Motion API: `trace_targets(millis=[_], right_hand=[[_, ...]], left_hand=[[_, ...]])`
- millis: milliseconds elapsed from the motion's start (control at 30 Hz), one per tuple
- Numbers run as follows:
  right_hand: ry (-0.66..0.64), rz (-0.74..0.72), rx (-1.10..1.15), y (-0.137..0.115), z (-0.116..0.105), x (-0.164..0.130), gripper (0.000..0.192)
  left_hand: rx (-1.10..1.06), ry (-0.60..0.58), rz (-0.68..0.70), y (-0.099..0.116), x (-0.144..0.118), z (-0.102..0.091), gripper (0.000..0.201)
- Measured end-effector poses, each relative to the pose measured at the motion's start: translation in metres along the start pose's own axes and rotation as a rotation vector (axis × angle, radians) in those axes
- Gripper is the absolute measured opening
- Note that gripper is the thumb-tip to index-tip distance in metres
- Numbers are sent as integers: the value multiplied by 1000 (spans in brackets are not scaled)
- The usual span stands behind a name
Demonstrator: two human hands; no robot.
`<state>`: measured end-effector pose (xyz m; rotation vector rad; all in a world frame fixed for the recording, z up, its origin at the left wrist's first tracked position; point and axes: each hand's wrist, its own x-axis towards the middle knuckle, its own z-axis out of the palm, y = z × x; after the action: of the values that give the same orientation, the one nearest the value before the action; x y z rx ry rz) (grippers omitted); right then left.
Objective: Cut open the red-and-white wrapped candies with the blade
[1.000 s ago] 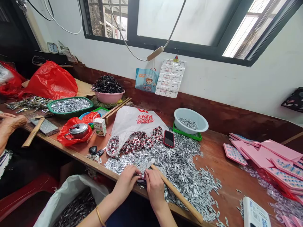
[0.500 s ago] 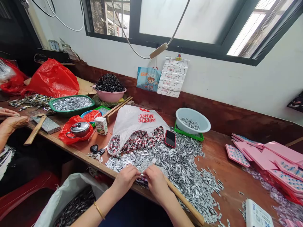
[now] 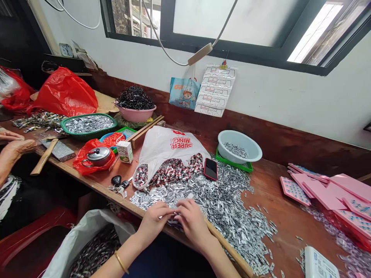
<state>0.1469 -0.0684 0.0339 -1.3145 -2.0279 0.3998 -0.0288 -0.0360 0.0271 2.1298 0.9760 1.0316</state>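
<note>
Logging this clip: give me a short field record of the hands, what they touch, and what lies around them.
left hand: fingertips pinched on a small metal piece
right hand: meets the left at that piece
under hands: pile of silver clips
stick: beside the right wrist
phone: on the pile
white bag: spilling red-and-silver parts
co-worker's hand: far left
</note>
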Motion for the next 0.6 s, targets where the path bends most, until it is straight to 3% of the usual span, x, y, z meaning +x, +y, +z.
trace_targets(millis=[133,200,333,467,533,600], right_hand=[[145,354,523,-1,13,-18,10],[171,429,634,-2,16,-25,8],[188,300,518,-10,1,-25,11],[123,207,542,-20,-24,-20,10],[162,187,567,-27,-26,-22,9],[278,216,617,-36,-17,-28,8]], left_hand=[[-147,-11,-191,16,-1,1,14],[-115,-50,-215,23,-1,1,14],[-19,-107,-53,31,0,-8,17],[-68,-68,173,36,1,-18,19],[-158,-26,148,40,-3,-16,19],[-300,43,10,45,-8,-7,16]])
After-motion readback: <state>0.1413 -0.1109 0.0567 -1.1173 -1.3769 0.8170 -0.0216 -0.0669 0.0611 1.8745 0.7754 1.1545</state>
